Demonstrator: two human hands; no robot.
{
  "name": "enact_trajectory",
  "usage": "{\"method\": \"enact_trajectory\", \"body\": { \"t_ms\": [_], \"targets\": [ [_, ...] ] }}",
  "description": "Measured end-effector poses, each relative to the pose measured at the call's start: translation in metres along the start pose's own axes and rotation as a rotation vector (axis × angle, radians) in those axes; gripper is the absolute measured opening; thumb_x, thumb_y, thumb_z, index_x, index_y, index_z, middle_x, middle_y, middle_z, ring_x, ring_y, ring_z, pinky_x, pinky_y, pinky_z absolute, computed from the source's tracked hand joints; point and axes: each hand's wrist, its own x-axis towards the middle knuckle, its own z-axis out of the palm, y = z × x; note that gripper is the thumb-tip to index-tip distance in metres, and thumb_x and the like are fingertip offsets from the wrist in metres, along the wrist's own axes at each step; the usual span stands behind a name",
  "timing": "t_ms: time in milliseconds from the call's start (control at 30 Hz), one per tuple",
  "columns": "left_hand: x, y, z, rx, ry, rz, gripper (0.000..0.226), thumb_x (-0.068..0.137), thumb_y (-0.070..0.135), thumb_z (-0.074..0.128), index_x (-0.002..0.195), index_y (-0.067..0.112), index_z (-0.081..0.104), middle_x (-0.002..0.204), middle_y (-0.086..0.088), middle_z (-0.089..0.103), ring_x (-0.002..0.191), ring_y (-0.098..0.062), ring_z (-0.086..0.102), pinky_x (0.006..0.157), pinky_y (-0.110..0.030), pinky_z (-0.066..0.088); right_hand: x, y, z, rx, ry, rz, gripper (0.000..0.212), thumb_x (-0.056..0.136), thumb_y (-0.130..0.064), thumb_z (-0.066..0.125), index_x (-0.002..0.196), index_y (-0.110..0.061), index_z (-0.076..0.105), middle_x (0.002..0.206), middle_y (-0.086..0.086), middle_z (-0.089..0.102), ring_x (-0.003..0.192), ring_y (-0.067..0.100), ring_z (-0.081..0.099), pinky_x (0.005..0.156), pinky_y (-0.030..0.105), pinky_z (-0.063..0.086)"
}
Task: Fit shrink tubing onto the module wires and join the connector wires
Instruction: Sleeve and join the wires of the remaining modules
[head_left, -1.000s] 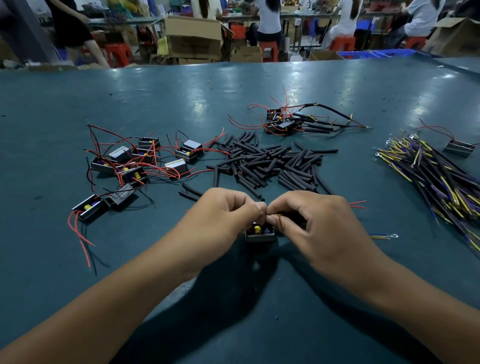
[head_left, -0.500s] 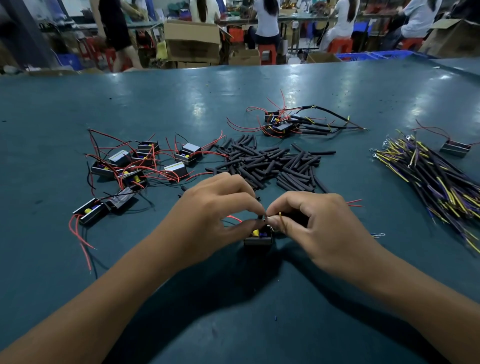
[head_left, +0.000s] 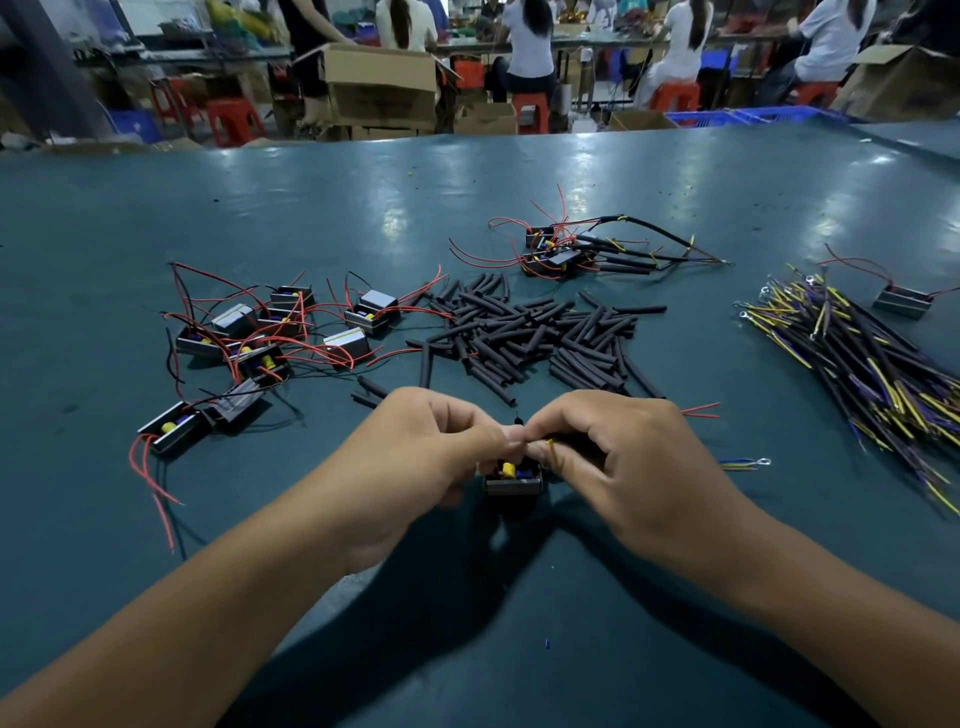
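**Joining wires over the module**

Both hands meet fingertip to fingertip above the small black open-topped module on the teal worktop. The left hand and right hand pinch thin wire ends; twist tightly, keeping the joint straight. Black shrink-tube pieces lie beyond.

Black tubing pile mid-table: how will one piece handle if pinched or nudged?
The tubing pile is short, thin, mostly straight pieces, so one is probably very light and fairly stiff. Their round shape suggests a nudged piece may roll on the smooth table. They lie crisscrossed, so lifting one could drag neighbours along.
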Motion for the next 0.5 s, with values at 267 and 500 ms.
{"method": "enact_trajectory", "body": {
  "t_ms": [267, 500],
  "targets": [
    [0.005, 0.001, -0.007, 0.240, 0.128, 0.146, 0.020, 0.090, 0.020, 0.071, 0.071, 0.015, 0.071, 0.065, 0.007, 0.062, 0.055, -0.010, 0.047, 0.053, -0.023, 0.038, 0.001, 0.001, -0.003, 0.041, -0.002, 0.053, 0.005, 0.089, -0.013, 0.074, 0.089, -0.017, 0.072, 0.077, -0.016, 0.066, 0.074, -0.004, 0.059, 0.067, 0.004, 0.038],
    [0.011, -0.004, -0.020, 0.858, 0.077, 0.878, 0.011, 0.084, 0.024, 0.075, 0.089, 0.015, 0.077, 0.090, 0.007, 0.063, 0.081, -0.006, 0.055, 0.072, -0.025, 0.047, 0.002, 0.000, -0.005, 0.086, -0.017, 0.094, 0.004, 0.090, -0.016, 0.074, 0.087, -0.020, 0.072, 0.068, -0.024, 0.059, 0.067, -0.008, 0.056, 0.061, 0.004, 0.036]
  ]
}}
